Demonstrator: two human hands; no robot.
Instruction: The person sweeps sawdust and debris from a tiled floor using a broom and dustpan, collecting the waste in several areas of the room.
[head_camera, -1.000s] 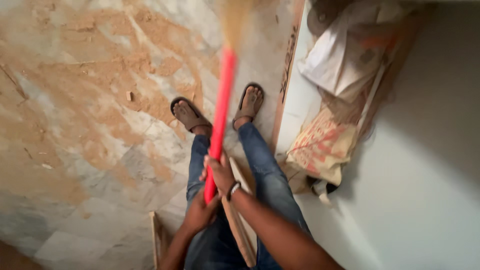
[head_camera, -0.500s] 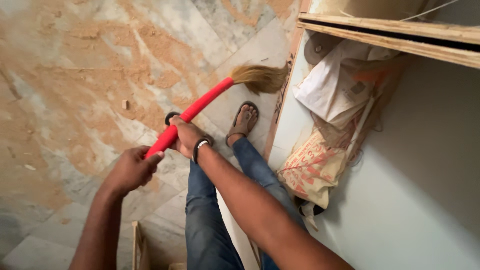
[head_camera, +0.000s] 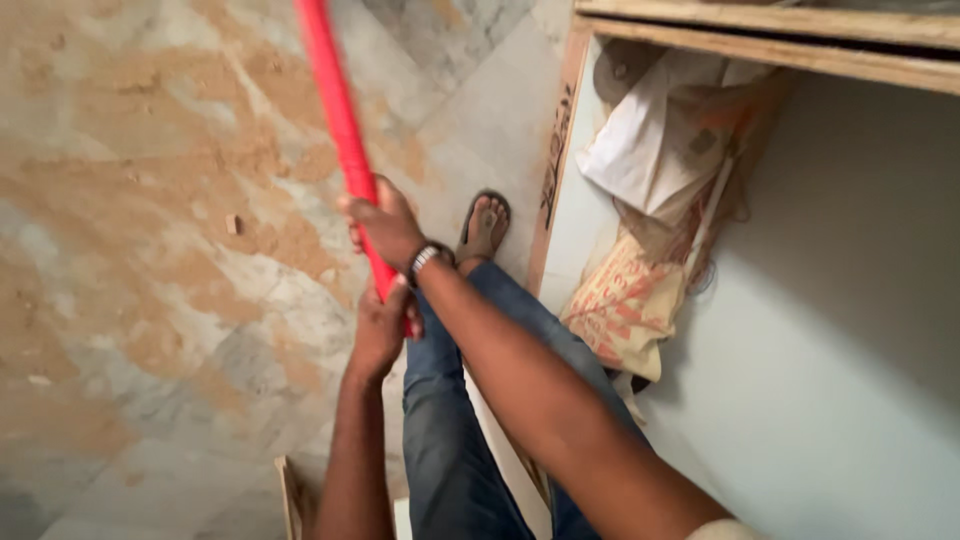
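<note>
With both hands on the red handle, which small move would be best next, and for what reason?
Probably draw the red plastic broom handle back toward the feet in a short stroke. Both the left hand and the right hand grip it, and brown sawdust covers the marble floor ahead.

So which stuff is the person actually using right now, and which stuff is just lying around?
In use:
- red broom handle, gripped by both hands
- right hand, higher on the handle
- left hand, lower on it
- dusty marble floor

Just lying about:
- white sack by the wall
- printed tan sack below it
- wooden board standing on edge
</note>
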